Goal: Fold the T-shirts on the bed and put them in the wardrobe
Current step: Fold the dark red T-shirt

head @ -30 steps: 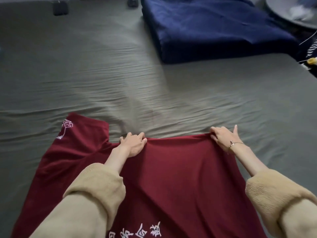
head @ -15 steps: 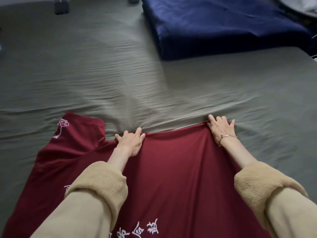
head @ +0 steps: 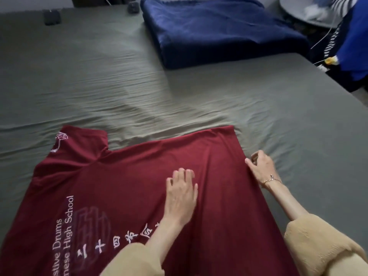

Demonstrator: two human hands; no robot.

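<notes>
Maroon T-shirt (head: 123,180) with white print, flat on grey-green bed (head: 99,76)

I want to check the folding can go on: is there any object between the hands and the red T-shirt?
Nothing visible does. The left hand lies flat on the red T-shirt, and the right hand touches its right edge. The folded blue blanket lies farther away on the bed, apart from the shirt. The wardrobe is not in view.

Both hands (head: 182,193) off T-shirt's (head: 123,176) far edge

Home bedroom, wide bed (head: 99,76), folded blue blanket (head: 219,30), probably lived-in
</notes>
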